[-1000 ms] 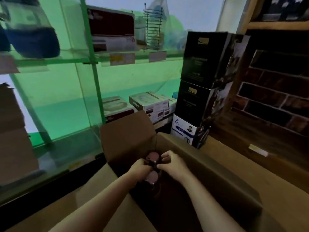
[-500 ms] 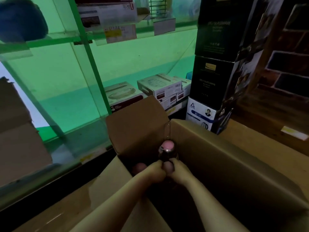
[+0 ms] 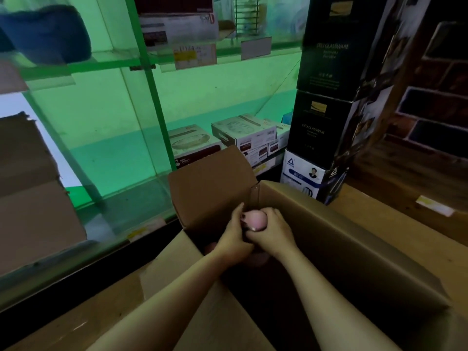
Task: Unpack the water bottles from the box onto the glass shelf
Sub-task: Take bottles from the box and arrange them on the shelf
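Observation:
An open brown cardboard box (image 3: 342, 239) fills the lower middle of the head view, its far flap standing up. Both hands are at the box's far end, wrapped around a pink-capped water bottle (image 3: 255, 220) whose rounded cap shows between the fingers. My left hand (image 3: 234, 239) grips it from the left, my right hand (image 3: 274, 233) from the right and front. The bottle's body is hidden by the hands. Another pinkish cap (image 3: 210, 247) shows dimly deeper in the box. The glass shelf (image 3: 121, 216) lies just beyond the box, to the left.
A brown carton (image 3: 33, 193) stands on the glass shelf at left. Boxed goods (image 3: 243, 135) sit further back on the shelf. A stack of black glassware boxes (image 3: 326, 97) rises right of the box. A brick wall and wooden ledge (image 3: 417, 173) are at right.
The hands have lifted the pink-capped bottle higher toward the box opening and closed more tightly around it. The camera has tilted slightly.

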`<state>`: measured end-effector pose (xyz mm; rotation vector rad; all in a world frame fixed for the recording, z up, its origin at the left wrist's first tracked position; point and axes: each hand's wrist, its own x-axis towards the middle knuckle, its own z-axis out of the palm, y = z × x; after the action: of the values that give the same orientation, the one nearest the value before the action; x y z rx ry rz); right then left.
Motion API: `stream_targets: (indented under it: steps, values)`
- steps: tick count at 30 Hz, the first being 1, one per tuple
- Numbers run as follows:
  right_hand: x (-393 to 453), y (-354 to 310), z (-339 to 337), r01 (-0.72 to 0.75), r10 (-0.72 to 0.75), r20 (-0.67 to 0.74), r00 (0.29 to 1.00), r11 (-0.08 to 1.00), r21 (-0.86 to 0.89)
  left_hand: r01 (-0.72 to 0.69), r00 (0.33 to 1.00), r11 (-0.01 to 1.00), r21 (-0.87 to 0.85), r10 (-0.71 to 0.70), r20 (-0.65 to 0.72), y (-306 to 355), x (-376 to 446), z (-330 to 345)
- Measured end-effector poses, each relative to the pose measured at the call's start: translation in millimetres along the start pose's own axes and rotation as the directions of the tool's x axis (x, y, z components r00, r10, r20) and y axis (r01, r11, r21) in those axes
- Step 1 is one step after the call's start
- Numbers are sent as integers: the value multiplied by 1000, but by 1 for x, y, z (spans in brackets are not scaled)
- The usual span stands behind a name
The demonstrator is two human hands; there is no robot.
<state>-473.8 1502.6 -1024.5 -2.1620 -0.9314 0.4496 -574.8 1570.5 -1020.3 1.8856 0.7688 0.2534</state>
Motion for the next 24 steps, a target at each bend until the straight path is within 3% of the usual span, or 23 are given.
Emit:
stream_targets:
  steps: [3, 8, 12, 17, 24]
  values:
    - [-4, -43, -17, 99, -97, -136, 986, 995, 10, -97, 992, 985, -143, 84, -100, 27, -7, -25]
    - [-21, -131, -41, 294, -241, -274, 931, 941, 170, -266, 957, 924, -276, 218, -192, 74, -34, -95]
    - [-40, -205, -45, 407, -362, -228, 904, 892, 197, -370, 915, 879, -301, 288, -283, 96, -80, -156]
    - [-67, -295, -35, 484, -476, -114, 872, 803, 348, -456, 841, 873, -171, 361, -402, 114, -141, -240]
    - [-126, -445, -12, 605, -677, -34, 735, 633, 483, -524, 717, 849, -64, 400, -571, 140, -247, -369]
